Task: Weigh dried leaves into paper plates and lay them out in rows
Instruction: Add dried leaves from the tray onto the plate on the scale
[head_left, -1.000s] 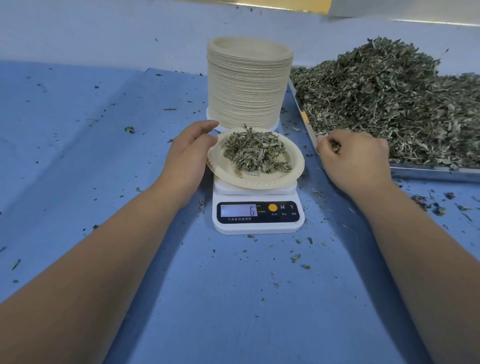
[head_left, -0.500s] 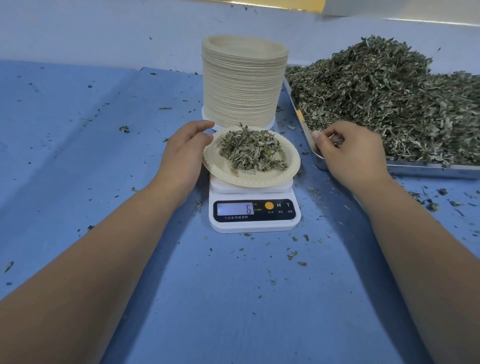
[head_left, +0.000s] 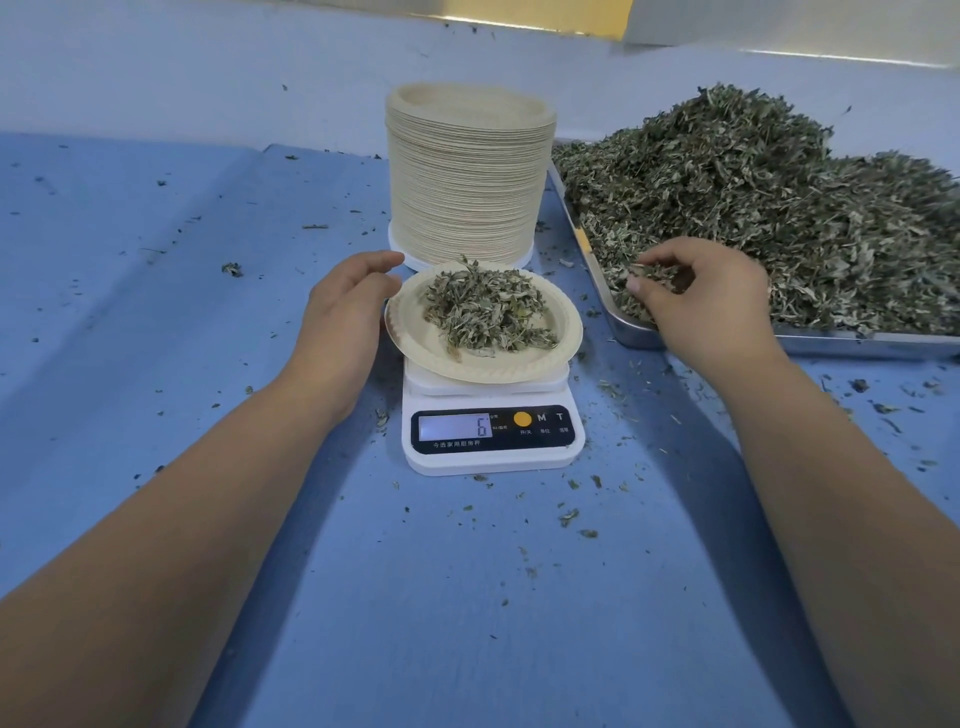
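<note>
1. The left hand (head_left: 345, 317) lies with its fingers nearly straight and relaxed, its inner edge against the left rim of the paper plate (head_left: 563, 335). Whether its thumb reaches under the rim cannot be told.
2. The right hand (head_left: 711, 301) is curled, with thumb and fingertips pinching a tuft at the near-left corner of the heap of dried leaves (head_left: 779, 208). The two hands are well apart, one on each side of the plate.
3. The paper plate sits on the white kitchen scale (head_left: 493, 460) and overhangs its platform on all sides. A loose portion of leaves (head_left: 488, 312) lies in the middle of the plate. The scale's display reads 6.
4. A tall stack of plates (head_left: 467, 182) stands just behind the scale, near the left hand's fingertips.
5. The heap fills a metal tray (head_left: 636, 338), which is to the right of the stack and the scale. The right hand's wrist crosses the tray's near rim.
6. Everything rests on a blue tabletop (head_left: 156, 322) strewn with leaf crumbs (head_left: 569, 517), which are thickest in front of the scale and below the tray.
</note>
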